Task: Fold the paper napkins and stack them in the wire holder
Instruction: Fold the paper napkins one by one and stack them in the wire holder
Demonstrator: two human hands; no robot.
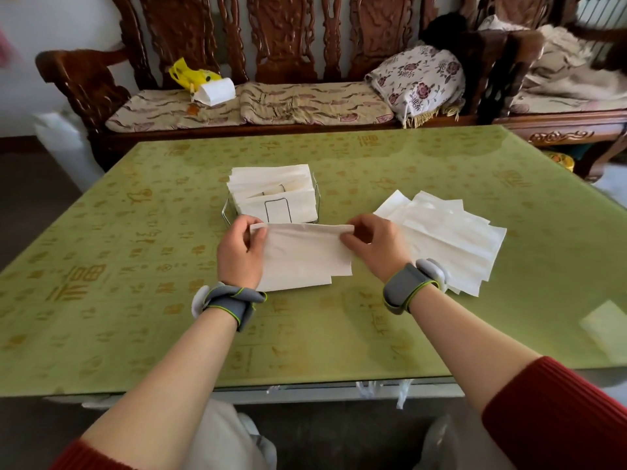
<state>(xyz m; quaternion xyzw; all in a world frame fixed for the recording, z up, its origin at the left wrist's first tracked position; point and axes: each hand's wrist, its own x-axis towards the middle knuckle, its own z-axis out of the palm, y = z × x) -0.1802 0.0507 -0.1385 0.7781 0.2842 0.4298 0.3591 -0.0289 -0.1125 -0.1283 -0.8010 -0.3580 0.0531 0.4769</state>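
Note:
A white paper napkin (303, 256) lies on the green table, its far edge lifted. My left hand (239, 249) pinches its far left corner. My right hand (373, 244) pinches its far right corner. Just behind stands the wire holder (319, 198), holding several folded napkins (271, 188). A loose pile of unfolded napkins (454, 239) is spread to the right, partly under my right wrist.
The green patterned table (135, 300) reaches to a near edge at the bottom. Behind it stands a carved wooden bench (281, 39) with cushions, a flowered pillow (419, 78), a yellow bag (190, 73) and a white packet (217, 91).

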